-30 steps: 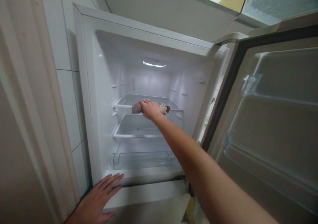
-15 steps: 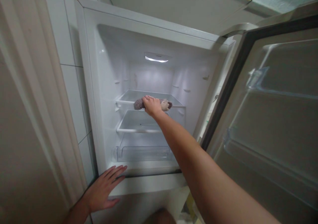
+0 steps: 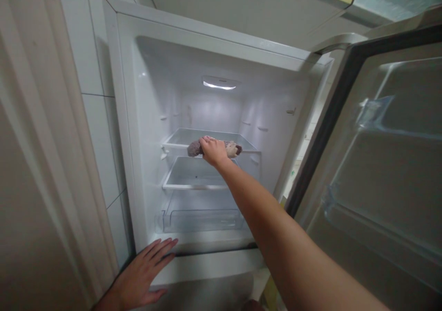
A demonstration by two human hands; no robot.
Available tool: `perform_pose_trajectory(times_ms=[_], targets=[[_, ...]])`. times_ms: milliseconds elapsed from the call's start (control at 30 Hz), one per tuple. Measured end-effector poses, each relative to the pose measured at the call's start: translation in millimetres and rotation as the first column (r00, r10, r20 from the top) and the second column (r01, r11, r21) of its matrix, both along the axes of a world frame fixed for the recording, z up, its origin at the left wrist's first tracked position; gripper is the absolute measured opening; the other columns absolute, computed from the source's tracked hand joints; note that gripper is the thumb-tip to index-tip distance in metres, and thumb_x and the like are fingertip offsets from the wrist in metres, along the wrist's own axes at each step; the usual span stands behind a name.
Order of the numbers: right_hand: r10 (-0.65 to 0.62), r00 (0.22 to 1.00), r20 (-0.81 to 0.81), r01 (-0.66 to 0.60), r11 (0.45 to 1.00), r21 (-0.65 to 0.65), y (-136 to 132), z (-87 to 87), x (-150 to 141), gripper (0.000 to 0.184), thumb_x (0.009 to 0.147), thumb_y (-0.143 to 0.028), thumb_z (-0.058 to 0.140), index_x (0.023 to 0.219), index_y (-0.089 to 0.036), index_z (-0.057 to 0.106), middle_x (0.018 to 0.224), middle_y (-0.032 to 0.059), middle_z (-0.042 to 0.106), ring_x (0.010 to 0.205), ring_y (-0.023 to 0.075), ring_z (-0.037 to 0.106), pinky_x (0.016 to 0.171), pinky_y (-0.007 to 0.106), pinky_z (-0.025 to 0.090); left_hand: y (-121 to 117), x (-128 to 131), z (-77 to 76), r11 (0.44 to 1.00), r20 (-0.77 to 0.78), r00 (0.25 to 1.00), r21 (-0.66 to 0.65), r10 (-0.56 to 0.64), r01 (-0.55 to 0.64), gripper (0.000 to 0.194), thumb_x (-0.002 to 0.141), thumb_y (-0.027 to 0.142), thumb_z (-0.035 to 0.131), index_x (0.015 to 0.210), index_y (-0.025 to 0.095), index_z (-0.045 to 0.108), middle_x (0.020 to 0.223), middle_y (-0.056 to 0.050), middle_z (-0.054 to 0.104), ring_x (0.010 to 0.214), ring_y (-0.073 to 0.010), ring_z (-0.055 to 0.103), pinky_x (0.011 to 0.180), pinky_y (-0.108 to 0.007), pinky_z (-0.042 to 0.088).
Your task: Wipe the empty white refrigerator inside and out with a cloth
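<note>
An open fridge [image 3: 124,131] stands in front of me, lit inside. My right hand [image 3: 213,151] reaches in and is closed over a grey-brown cloth [image 3: 194,148] that lies on the front edge of the upper glass shelf [image 3: 179,138]. The cloth's lighter end [image 3: 234,149] sticks out to the right of my fingers. My left hand [image 3: 143,274] rests flat with fingers spread on the lower left front of the fridge, just below the compartment's bottom sill.
A second shelf [image 3: 193,177] and a clear drawer [image 3: 202,219] sit below the upper one. The fridge door [image 3: 380,164] hangs open at the right with clear bins. White wall tiles [image 3: 93,71] and a pale panel [image 3: 31,164] close in the left.
My right hand and the cloth have shifted slightly right along the shelf's front edge. The left hand has stayed put on the fridge front.
</note>
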State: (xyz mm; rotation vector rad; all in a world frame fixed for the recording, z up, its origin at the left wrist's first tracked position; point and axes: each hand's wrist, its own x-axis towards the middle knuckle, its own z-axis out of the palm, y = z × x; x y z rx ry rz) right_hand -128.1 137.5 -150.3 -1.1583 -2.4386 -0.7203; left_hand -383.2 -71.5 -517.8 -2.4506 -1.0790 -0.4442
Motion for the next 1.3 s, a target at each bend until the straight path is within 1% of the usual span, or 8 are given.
perform_pose_trajectory(times_ms=[267,467,600,733,1067,1133,1200,1300], targets=[[-0.020,1.000,0.002,0.020,1.000,-0.003,-11.2,0.7,0.1,0.033,0.106,-0.013,0.045,0.131,-0.016,0.066,0.139,0.0169,0.069,0.132,0.0272,0.065,0.104,0.038,0.056,0.2,1.4,1.3,0.999,0.022,1.000,0.033,0.002,-0.003,0.081,0.082,0.065,0.082,0.155,0.036,0.061,0.179,-0.004,0.042,0.154,-0.0321,0.049,0.134,-0.041,0.024],[-0.025,1.000,0.012,0.025,1.000,-0.015,-8.3,2.5,-0.9,0.031,0.105,-0.014,0.050,0.131,-0.016,0.065,0.138,0.0173,0.069,0.130,0.0265,0.066,0.102,0.037,0.056,-2.1,3.9,10.7,0.992,0.014,0.999,0.123,-0.036,0.034,0.078,0.084,0.066,0.081,0.152,0.033,0.063,0.177,-0.006,0.046,0.153,-0.0293,0.051,0.136,-0.038,0.014],[-0.024,1.000,0.012,0.025,1.000,-0.014,-9.7,2.2,-0.4,0.031,0.106,-0.014,0.048,0.133,-0.016,0.065,0.139,0.0165,0.069,0.132,0.0268,0.066,0.104,0.038,0.056,-0.2,1.8,4.6,0.994,0.017,0.999,0.108,-0.032,0.030,0.080,0.082,0.070,0.081,0.152,0.034,0.063,0.177,-0.006,0.045,0.153,-0.0300,0.051,0.135,-0.038,0.018],[-0.014,1.000,0.015,0.014,1.000,-0.015,-9.3,2.1,1.2,0.030,0.106,-0.016,0.052,0.133,-0.018,0.065,0.141,0.0152,0.069,0.133,0.0256,0.065,0.104,0.036,0.055,2.2,-0.9,-1.8,0.994,0.027,0.999,0.104,-0.022,0.019,0.081,0.081,0.069,0.082,0.153,0.037,0.063,0.178,-0.004,0.044,0.155,-0.0305,0.049,0.136,-0.039,0.018],[-0.016,0.999,-0.031,0.015,0.999,-0.044,-10.5,3.2,0.4,0.032,0.103,-0.016,0.052,0.131,-0.019,0.067,0.141,0.0138,0.070,0.133,0.0269,0.066,0.102,0.037,0.056,0.4,3.8,6.2,0.987,0.020,0.999,0.152,-0.044,0.041,0.079,0.083,0.068,0.081,0.152,0.033,0.064,0.176,-0.006,0.046,0.155,-0.0296,0.048,0.139,-0.038,0.006],[0.006,1.000,-0.025,-0.008,0.998,-0.067,-8.1,6.9,5.3,0.034,0.101,-0.021,0.059,0.134,-0.021,0.066,0.144,0.0123,0.069,0.132,0.0277,0.067,0.101,0.037,0.056,0.2,3.8,5.1,0.987,0.030,0.999,0.154,-0.041,0.036,0.080,0.083,0.067,0.082,0.153,0.035,0.063,0.176,-0.005,0.046,0.154,-0.0296,0.049,0.138,-0.037,0.007],[0.045,0.999,-0.010,-0.046,0.994,-0.103,-4.2,13.6,12.3,0.041,0.099,-0.034,0.069,0.139,-0.026,0.066,0.146,0.0099,0.070,0.129,0.0295,0.069,0.100,0.038,0.056,-0.3,3.5,3.7,0.989,0.033,0.999,0.149,-0.030,0.025,0.082,0.081,0.069,0.083,0.154,0.036,0.063,0.176,-0.004,0.047,0.154,-0.0300,0.049,0.138,-0.037,0.007],[0.084,0.996,0.001,-0.083,0.983,-0.163,2.3,26.9,21.2,0.049,0.100,-0.058,0.067,0.141,-0.032,0.070,0.134,0.0077,0.078,0.119,0.0312,0.074,0.095,0.036,0.055,-1.2,2.7,0.6,0.990,0.029,0.999,0.139,-0.017,0.013,0.086,0.079,0.070,0.084,0.155,0.037,0.061,0.176,-0.003,0.047,0.153,-0.0304,0.050,0.138,-0.037,0.007]])
